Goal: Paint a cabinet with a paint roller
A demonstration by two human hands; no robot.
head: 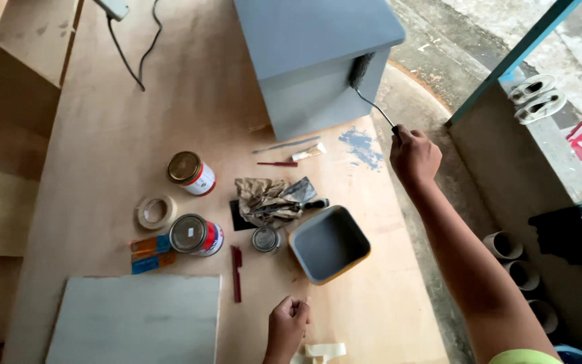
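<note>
Matt grey-painted box (318, 61), bare plywood tabletop (102, 155)

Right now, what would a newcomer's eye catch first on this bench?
The big grey box at the top, with the right hand pressing a paint roller against its side. Below, mid-table, sits a grey paint tray beside two paint cans; the left hand rests fisted near the front edge.

Bare board lies open between my left hand (287, 325) and right hand (413, 157); the paint tray (329, 244) and cans (197, 234) crowd ahead of my left.
</note>
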